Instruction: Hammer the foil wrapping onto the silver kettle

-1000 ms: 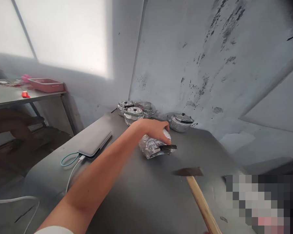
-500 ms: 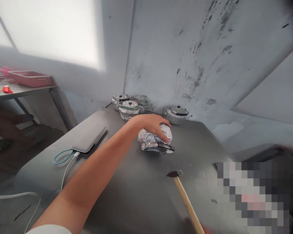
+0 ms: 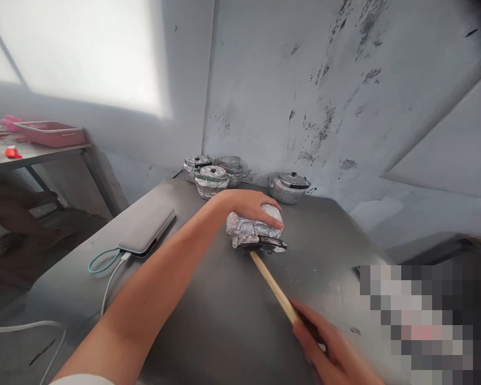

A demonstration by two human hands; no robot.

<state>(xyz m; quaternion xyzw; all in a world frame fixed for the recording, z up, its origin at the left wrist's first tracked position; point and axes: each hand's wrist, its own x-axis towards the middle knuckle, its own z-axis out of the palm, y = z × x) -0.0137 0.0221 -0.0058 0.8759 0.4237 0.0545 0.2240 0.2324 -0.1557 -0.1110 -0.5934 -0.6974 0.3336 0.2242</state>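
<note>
A small silvery pot [image 3: 250,225] with a crinkled surface lies tipped on the table, its mouth toward me. Its hinged handle with a black grip [image 3: 270,244] hangs across the front edge. My left hand [image 3: 252,204] presses over the top of this pot, fingers curled round its far side. From the lower right, my right hand [image 3: 324,339] grips the wooden handle of a hammer [image 3: 274,286]. The hammer's head is hidden at the pot's mouth, and whether it touches metal I cannot tell.
Several similar pots [image 3: 211,181] stand by the wall, with a lidded one [image 3: 289,187] farther right. A grey power bank [image 3: 148,230] with a white cable [image 3: 110,286] lies on the left. A pink basket [image 3: 52,132] sits on another table. The lower right is pixelated.
The hammer has moved left and up, from the bare tabletop to the pot's mouth. My right hand has come into view on its handle. My left hand stays on the pot.
</note>
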